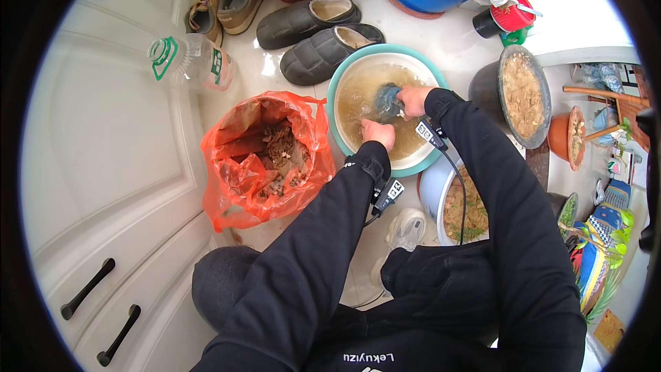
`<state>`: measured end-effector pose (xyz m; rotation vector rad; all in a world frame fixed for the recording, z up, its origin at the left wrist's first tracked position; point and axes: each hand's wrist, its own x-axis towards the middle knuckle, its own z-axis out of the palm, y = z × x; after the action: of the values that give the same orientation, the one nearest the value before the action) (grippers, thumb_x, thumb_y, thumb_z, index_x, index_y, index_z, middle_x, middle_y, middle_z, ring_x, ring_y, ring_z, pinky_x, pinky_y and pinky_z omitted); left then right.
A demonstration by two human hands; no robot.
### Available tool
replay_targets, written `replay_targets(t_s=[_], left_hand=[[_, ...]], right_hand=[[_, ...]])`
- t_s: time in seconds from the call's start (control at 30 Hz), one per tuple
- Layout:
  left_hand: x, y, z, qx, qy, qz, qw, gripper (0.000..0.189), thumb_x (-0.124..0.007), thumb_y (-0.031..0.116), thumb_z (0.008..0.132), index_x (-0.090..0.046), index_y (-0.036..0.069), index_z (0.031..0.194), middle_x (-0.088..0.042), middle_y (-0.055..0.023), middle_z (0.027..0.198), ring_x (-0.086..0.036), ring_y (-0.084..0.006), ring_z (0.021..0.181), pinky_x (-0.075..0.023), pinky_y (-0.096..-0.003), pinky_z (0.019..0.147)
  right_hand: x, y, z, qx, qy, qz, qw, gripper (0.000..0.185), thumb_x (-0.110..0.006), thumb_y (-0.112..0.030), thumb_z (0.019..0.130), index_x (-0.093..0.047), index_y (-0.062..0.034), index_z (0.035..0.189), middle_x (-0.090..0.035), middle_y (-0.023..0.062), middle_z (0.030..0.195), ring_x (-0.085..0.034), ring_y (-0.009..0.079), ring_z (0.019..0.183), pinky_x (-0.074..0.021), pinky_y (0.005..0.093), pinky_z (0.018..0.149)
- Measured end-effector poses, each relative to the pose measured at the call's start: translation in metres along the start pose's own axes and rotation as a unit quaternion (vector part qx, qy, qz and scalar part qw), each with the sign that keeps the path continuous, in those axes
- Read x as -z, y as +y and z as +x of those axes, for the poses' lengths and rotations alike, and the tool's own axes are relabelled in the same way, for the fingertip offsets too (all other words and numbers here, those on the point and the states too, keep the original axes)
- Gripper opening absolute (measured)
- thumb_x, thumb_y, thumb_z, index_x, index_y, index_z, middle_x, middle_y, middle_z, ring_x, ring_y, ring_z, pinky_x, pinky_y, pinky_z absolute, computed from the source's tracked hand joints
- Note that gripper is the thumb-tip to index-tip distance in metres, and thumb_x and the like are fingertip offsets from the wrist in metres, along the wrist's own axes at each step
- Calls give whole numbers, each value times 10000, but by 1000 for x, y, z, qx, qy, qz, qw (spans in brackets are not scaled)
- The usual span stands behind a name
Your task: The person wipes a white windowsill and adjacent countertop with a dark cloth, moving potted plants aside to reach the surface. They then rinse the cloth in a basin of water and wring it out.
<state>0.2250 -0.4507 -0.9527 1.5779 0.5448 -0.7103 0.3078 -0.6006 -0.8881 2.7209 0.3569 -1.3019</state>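
Observation:
A round basin with a teal rim (334,129) holds murky brown water. My right hand (414,101) grips a blue-grey cloth or scrubber (388,100), partly in the water; its exact kind is blurred. Lower left of it, my left hand (378,134) reaches into the basin with its fingertips under the cloudy water, so whether it holds anything is hidden. To the left of the basin stands an open red plastic bag (315,165) with dry brown plant debris (281,152) inside.
Black slippers (310,20) lie beyond the basin, near brown shoes (238,5) and a clear plastic bottle (199,62). At the right are a dark pot of soil (522,95), a pale blue pot (434,191) and a red container (511,15). White cabinet doors (119,113) line the left side.

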Motion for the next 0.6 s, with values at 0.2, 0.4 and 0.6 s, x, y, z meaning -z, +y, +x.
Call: replay_targets(t_s=[0.2,0.4,0.6], left_hand=[[2,19,-25,40,44,98,993,638,-618,121,840,-440,-73,1421,-444,-343,1453,-466,-450,1380,-359,-471,1187],[3,29,-26,-82,62,-10,995,590,-606,211,915,-498,-28,1444,-433,-275,1491,-495,-411,1351,-377,-463,1168],[-2,53,-40,-3,-21,-310,951,601,-527,478,1015,-535,41,1427,-533,-138,1436,-571,-275,1231,-468,-433,1031]], right_hand=[[30,16,-10,-50,53,21,997,473,-914,-322,671,-787,28,962,-763,219,1023,-728,368,990,-573,454,887],[73,17,-56,0,69,357,931,408,-769,-118,752,-690,16,1129,-695,98,897,-687,221,826,-567,356,764],[96,4,-100,55,31,604,794,360,-578,-32,765,-653,28,1112,-644,66,1056,-614,155,910,-524,305,806]])
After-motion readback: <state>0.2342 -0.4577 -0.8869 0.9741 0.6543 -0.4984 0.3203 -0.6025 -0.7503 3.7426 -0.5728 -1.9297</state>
